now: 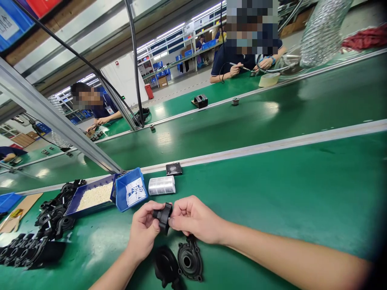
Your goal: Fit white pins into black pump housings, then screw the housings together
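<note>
A small black plastic part (163, 218), with a wide flanged end and a narrower stub, is gripped between the fingers and thumb of my left hand (144, 227). Closed in a pinch, my right hand (193, 219) meets the flanged side of that part; whatever its fingertips hold is hidden. Below my hands lies a round black pump cover (190, 261) with a central hole and screw lugs. Beside it rests a second black housing (166, 266), darker and partly blurred.
Ahead stand a blue bin of white pins (136, 191), a blue tray of cream pellets (95, 197) and a label roll (161, 185). Black housings (30, 249) crowd the left side. A metal post (60, 108) rises there. Beyond the conveyor (242, 112), co-workers (248, 52) sit.
</note>
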Motion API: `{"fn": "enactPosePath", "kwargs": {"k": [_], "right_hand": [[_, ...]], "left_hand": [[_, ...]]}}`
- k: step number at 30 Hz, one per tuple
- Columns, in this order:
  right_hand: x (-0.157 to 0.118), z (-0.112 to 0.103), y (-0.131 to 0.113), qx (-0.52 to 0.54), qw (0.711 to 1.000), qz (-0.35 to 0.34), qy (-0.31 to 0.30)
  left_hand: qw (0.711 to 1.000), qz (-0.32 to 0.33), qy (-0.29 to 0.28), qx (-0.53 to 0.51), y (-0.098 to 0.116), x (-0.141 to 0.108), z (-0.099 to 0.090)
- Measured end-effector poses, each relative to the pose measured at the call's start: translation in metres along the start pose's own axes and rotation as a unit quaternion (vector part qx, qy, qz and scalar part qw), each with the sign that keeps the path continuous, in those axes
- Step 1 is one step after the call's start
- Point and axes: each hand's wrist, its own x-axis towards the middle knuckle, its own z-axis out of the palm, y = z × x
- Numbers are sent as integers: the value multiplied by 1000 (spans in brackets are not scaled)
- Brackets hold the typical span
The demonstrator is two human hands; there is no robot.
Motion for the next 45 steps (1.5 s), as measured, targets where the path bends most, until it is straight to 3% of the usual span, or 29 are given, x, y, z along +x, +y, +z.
{"fn": "enactPosePath", "kwargs": {"k": [6,10,14,18,21,24,26,30,33,35,39,43,45], "right_hand": [[10,-5,17,7,998,-3,66],[13,-8,22,24,999,8,43],[16,-13,24,46,998,23,38],[21,-13,32,71,994,21,85],[23,-13,36,86,989,2,119],[22,-13,38,92,987,-12,129],[21,-13,38,93,987,-16,127],[22,-13,37,92,989,-17,114],[22,-13,38,91,990,-19,106],[23,-13,38,91,990,-19,102],[24,-13,40,92,991,-17,93],[23,-13,40,92,992,-17,88],[23,-14,41,91,992,-16,84]], "left_hand": [[996,-58,66,-29,-6,7,5],[980,-120,102,-124,-2,13,15],[979,-115,128,-107,-2,12,14],[986,-44,158,-6,7,15,-4],[979,56,155,121,34,37,-13],[954,164,138,211,61,77,-2],[943,200,120,238,68,106,13],[945,173,75,268,50,151,38],[949,128,24,288,31,168,40],[948,119,20,296,25,171,35],[941,137,66,303,24,166,31],[943,112,26,312,23,162,37],[946,119,44,299,23,163,39]]}}
